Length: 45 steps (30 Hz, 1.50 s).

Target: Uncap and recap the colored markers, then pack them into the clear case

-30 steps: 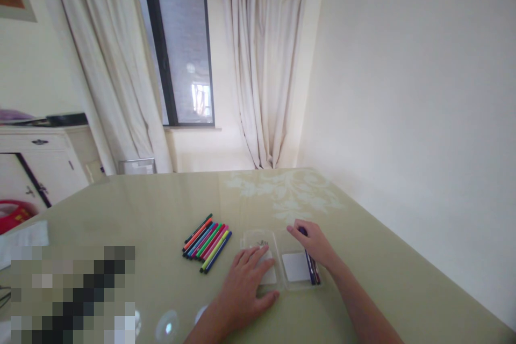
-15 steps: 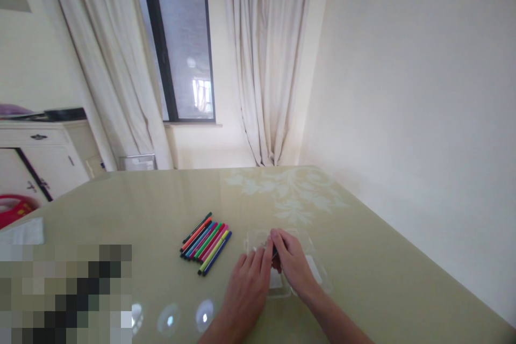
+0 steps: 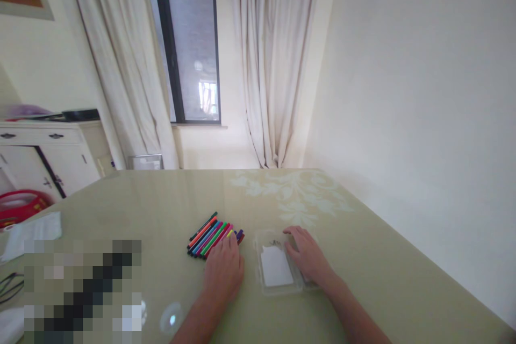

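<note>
My left hand [image 3: 223, 263] is over the right end of a row of felt-tip pens [image 3: 205, 236] in several colours. Its fingers close over a brown felt-tip pen [image 3: 241, 238] beside a blue one; the hand covers most of both. My right hand [image 3: 305, 252] hovers at a clear plastic case [image 3: 282, 293], open flat on the table. Its fingers are apart and appear to hold nothing. In the case's left half lies a white card [image 3: 277, 267], with small dark marks above it. The right hand hides much of the other half.
The glass-topped table [image 3: 161, 231] runs to the window and beside the right wall [image 3: 423, 91]. At the left lie a pale sheet [image 3: 34, 234] and a dark cable [image 3: 10, 285]. A red basin [image 3: 24, 207] stands beyond the left edge. A blurred patch covers the lower left.
My hands have parted from over the case. The left moved left onto the felt-tip pens, where a brown one now shows; the right moved slightly right. The white card is uncovered. The view turned left.
</note>
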Motion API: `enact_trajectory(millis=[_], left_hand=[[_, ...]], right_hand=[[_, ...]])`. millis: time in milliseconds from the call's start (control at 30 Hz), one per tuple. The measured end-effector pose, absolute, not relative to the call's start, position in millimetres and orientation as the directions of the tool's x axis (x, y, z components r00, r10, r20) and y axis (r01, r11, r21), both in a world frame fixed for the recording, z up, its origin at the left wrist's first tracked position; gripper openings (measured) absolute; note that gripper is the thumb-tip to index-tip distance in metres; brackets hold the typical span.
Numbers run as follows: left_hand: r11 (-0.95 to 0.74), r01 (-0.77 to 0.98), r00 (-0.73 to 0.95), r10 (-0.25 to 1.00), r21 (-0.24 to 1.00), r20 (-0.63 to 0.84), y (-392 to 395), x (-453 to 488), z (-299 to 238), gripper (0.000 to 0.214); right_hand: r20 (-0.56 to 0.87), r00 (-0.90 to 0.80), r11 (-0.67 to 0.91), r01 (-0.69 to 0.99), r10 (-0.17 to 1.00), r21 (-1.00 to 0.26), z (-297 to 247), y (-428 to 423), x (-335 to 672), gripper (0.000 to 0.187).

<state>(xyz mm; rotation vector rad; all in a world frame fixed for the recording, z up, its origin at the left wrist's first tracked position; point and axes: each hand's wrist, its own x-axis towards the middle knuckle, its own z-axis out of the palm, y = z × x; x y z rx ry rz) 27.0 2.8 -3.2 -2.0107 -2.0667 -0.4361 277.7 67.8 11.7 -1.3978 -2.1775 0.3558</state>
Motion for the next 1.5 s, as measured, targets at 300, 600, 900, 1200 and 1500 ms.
enact_trajectory(millis=[300, 600, 900, 1200, 1500], left_hand=[[0.029, 0.998, -0.053, 0.883, 0.059, 0.466, 3.0, 30.0, -6.8, 0.045], [0.040, 0.998, -0.063, 0.865, 0.057, 0.498, 9.3, 11.5, -29.3, 0.055], [0.405, 0.901, -0.432, 0.813, 0.152, 0.391, 14.4, -0.1, -12.3, 0.063], [0.453, 0.759, -0.614, 0.736, 0.468, 0.285, 30.8, -21.1, -10.5, 0.070], [0.283, 0.571, -0.668, 0.705, 0.771, 0.237, 48.6, -24.4, -3.4, 0.059]], right_hand=[[0.310, -0.269, 0.391, 0.800, 0.912, -0.455, 4.2, 80.1, 289.6, 0.032], [0.350, -0.265, 0.402, 0.818, 0.898, -0.412, 2.7, 82.5, 292.9, 0.030], [0.369, -0.132, 0.256, 0.916, 0.920, -0.310, 2.6, 87.8, 303.3, 0.031], [0.441, -0.307, 0.534, 0.560, 0.844, -0.633, 24.4, 42.0, 212.2, 0.041], [0.174, -0.125, 0.213, 0.652, 0.977, -0.727, 15.0, 77.3, 96.6, 0.061]])
